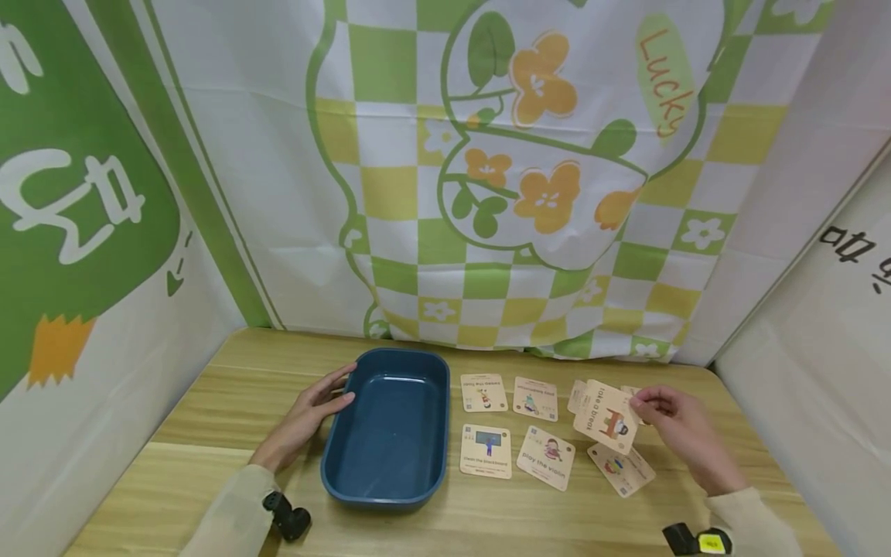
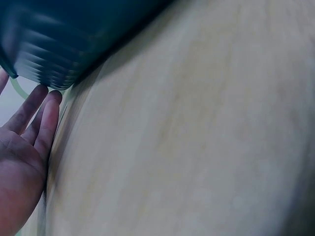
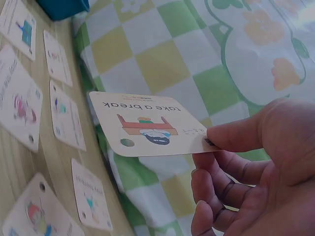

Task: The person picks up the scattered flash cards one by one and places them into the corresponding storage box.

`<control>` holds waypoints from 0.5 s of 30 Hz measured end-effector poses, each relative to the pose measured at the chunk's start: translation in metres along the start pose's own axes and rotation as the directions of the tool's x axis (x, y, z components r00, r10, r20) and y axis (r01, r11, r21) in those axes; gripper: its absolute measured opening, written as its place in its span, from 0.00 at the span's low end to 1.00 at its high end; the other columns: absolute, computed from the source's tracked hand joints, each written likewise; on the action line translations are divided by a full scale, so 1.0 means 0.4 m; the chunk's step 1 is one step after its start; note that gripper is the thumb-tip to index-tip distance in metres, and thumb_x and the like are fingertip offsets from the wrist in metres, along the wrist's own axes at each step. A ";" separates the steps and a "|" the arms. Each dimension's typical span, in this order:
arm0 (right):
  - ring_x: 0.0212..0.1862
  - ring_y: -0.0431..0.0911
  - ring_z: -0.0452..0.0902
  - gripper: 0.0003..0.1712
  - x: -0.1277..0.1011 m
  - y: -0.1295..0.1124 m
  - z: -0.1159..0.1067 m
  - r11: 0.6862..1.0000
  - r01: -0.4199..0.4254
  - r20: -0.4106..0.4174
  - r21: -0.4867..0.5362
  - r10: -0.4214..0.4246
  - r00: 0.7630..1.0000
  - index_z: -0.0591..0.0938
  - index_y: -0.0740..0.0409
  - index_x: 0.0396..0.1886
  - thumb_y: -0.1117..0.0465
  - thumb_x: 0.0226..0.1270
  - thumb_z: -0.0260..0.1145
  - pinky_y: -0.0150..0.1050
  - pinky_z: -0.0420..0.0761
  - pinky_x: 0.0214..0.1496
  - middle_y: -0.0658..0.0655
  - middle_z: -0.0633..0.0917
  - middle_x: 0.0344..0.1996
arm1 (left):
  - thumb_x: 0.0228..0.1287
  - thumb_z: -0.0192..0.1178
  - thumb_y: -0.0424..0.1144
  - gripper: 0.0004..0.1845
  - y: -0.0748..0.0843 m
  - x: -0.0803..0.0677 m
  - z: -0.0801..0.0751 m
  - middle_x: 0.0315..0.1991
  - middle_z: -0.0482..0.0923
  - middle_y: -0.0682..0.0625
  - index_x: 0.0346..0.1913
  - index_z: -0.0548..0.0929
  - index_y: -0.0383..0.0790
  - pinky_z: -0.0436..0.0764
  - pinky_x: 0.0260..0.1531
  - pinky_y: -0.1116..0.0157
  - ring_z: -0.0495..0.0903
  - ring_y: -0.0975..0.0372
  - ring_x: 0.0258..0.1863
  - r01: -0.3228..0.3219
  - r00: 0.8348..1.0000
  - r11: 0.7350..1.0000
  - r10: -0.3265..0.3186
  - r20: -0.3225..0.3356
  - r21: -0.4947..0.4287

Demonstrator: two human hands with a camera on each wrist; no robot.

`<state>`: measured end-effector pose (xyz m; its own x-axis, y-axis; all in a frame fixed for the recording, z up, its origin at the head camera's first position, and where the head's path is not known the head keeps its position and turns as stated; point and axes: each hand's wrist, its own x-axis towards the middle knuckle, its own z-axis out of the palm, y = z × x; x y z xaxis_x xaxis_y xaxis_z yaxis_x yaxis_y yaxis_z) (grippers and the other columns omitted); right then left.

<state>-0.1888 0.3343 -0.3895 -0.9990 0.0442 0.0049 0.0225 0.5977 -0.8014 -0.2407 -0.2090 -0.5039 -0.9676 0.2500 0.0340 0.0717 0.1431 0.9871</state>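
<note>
Pinching the "take a break" card flat, its print upside down, is the right hand.

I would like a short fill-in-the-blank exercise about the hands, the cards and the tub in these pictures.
1. The right hand pinches a card that reads "take a ____".
2. The left hand touches the side of the dark ____ tub.
3. The tub is ____ inside.
4. The other cards lie on the wooden ____.

Missing words: break; blue; empty; table
</note>
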 end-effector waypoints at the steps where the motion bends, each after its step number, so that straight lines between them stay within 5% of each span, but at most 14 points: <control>1: 0.40 0.44 0.77 0.17 0.003 -0.008 0.010 1.000 0.003 0.004 0.009 -0.003 1.000 0.77 0.71 0.52 0.59 0.79 0.60 0.33 0.78 0.40 0.57 0.82 0.40 | 0.77 0.57 0.47 0.33 -0.001 0.000 0.000 0.78 0.54 0.39 0.79 0.62 0.50 0.52 0.71 0.36 0.50 0.40 0.77 0.001 1.000 1.000 -0.001 0.001 0.001; 15: 0.38 0.48 0.75 0.13 0.036 -0.122 0.152 0.990 0.086 0.084 0.107 -0.096 0.992 0.79 0.67 0.47 0.59 0.77 0.62 0.37 0.75 0.37 0.58 0.81 0.36 | 0.77 0.58 0.46 0.33 0.001 0.001 0.001 0.78 0.55 0.40 0.79 0.62 0.49 0.51 0.71 0.35 0.50 0.40 0.77 -0.001 1.000 1.000 0.001 -0.005 -0.005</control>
<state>-0.2067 0.2572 -0.3866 -0.9962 -0.0810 0.0310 -0.0681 0.5101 -0.8574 -0.2410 -0.2085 -0.5035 -0.9689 0.2450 0.0359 0.0714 0.1377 0.9879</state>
